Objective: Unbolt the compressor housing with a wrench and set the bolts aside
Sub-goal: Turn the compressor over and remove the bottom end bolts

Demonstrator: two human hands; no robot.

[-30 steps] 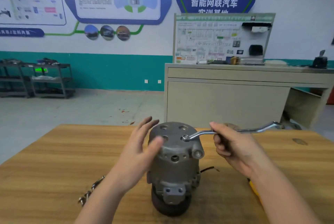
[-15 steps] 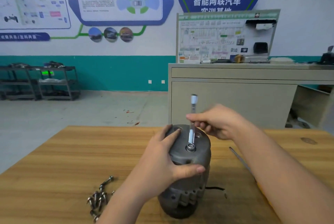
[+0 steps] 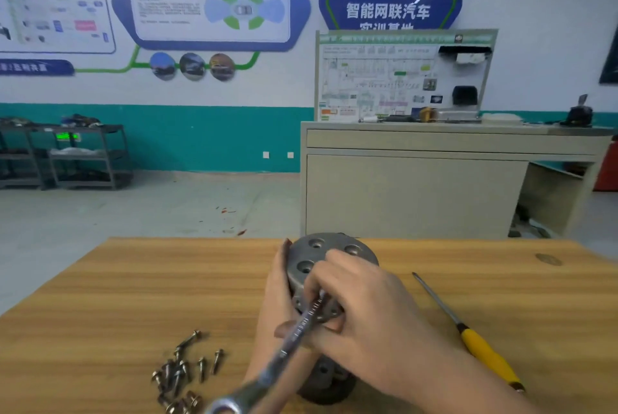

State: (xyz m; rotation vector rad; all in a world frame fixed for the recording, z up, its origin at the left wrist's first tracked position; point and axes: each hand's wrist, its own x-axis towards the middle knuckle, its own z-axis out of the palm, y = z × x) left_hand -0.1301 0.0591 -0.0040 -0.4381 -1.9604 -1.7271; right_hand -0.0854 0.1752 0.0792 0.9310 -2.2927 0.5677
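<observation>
The grey metal compressor housing (image 3: 321, 256) stands upright on the wooden table (image 3: 133, 293), its top face showing several bolt holes. My left hand (image 3: 277, 306) wraps around its left side, thumb at the front. My right hand (image 3: 364, 310) grips the silver ring wrench (image 3: 284, 350) near its head, which sits at the near edge of the housing top. The wrench handle points toward me, its free ring end at the bottom of the view. Several removed bolts (image 3: 182, 377) lie in a loose pile on the table, left of the housing.
A yellow-handled screwdriver (image 3: 468, 333) lies on the table to the right of the housing. Behind the table stands a beige cabinet (image 3: 418, 193) with a display board. Shelving carts (image 3: 83, 156) are at the far left wall.
The wrench handle has swung from pointing away from me to pointing toward me. My right hand moved down over the front of the housing. The view tilted down, showing more bolts.
</observation>
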